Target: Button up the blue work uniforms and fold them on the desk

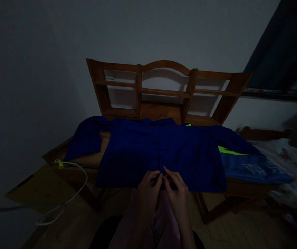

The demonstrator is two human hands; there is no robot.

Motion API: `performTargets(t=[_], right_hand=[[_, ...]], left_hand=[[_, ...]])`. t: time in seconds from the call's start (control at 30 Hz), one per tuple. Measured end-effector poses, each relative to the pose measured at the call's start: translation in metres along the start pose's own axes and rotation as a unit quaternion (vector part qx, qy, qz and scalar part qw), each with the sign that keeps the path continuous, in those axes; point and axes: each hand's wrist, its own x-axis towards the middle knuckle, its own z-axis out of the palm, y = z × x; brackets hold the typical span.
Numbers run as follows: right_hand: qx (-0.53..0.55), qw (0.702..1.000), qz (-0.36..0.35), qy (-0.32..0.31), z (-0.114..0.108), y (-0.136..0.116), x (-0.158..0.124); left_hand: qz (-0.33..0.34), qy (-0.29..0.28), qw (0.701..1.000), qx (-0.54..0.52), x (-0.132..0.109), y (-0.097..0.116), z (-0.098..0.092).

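A dark blue long-sleeved garment (133, 148), a shirt or jacket, lies spread over a wooden desk, with a seam or front opening running down its middle. At the lower end of that line, by the hem, my left hand (150, 188) pinches the cloth between thumb and fingers. Close beside it, almost touching, my right hand (176, 188) pinches the cloth on the other side of the line. Any button or fastener between the fingertips is too dark and small to make out.
A wooden shelf unit (164, 91) stands at the back of the desk (90, 160). On the right lies a lighter blue printed cloth or bag (254, 168) with a bright green strip. A white cable (82, 180) loops off the left end. Pale plastic-like bundles (290, 166) sit far right.
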Motion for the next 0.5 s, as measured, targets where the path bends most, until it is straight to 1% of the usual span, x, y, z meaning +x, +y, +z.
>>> performTargets(t=[0.07, 0.37, 0.5], right_hand=[[-0.005, 1.0, -0.004, -0.007, 0.0001, -0.0008, -0.0009], [-0.019, 1.0, -0.024, 0.004, -0.0005, -0.0001, -0.002], [-0.023, 0.999, -0.039, 0.013, 0.0016, -0.0014, -0.004]], left_hand=[[0.002, 0.0, 1.0, 0.013, -0.0003, 0.0008, 0.0006], [0.002, -0.01, 0.999, 0.035, -0.0005, 0.0035, -0.0009], [-0.013, -0.013, 0.999, 0.028, -0.0022, 0.0073, -0.0007]])
